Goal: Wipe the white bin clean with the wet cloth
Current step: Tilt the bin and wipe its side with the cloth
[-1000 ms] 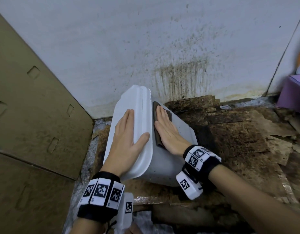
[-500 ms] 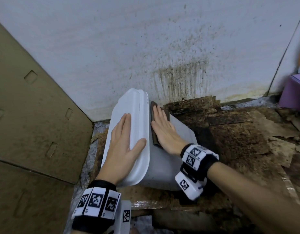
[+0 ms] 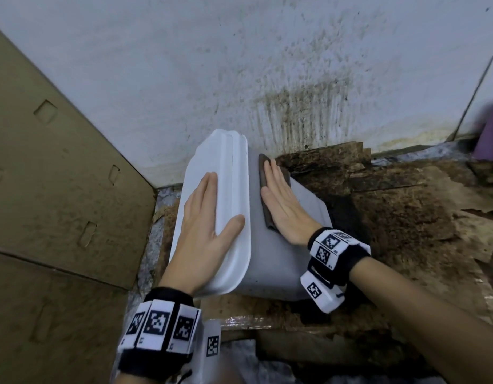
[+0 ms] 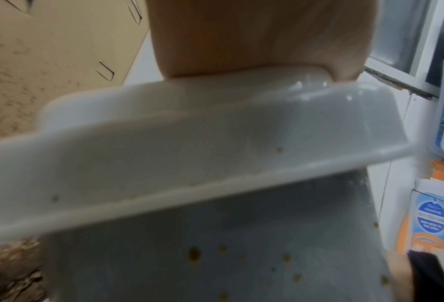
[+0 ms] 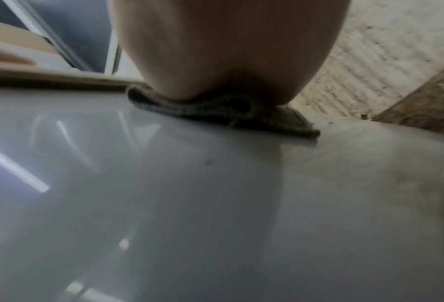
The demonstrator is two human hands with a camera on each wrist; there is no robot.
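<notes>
Right now the white bin (image 3: 281, 261) lies tipped on its side on the stained floor (image 3: 406, 217), its lid end toward the left and its long edge running away toward the wall (image 3: 239, 65). Directly under the right hand (image 3: 284, 202) is the dark cloth (image 3: 264, 195), pressed flat against the upturned side with fingers straight and together, just beside the lid's rim. Meanwhile the left hand (image 3: 203, 228) lies flat on the lid (image 3: 226, 167), thumb spread, steadying it. Brown specks remain nearer the person.
</notes>
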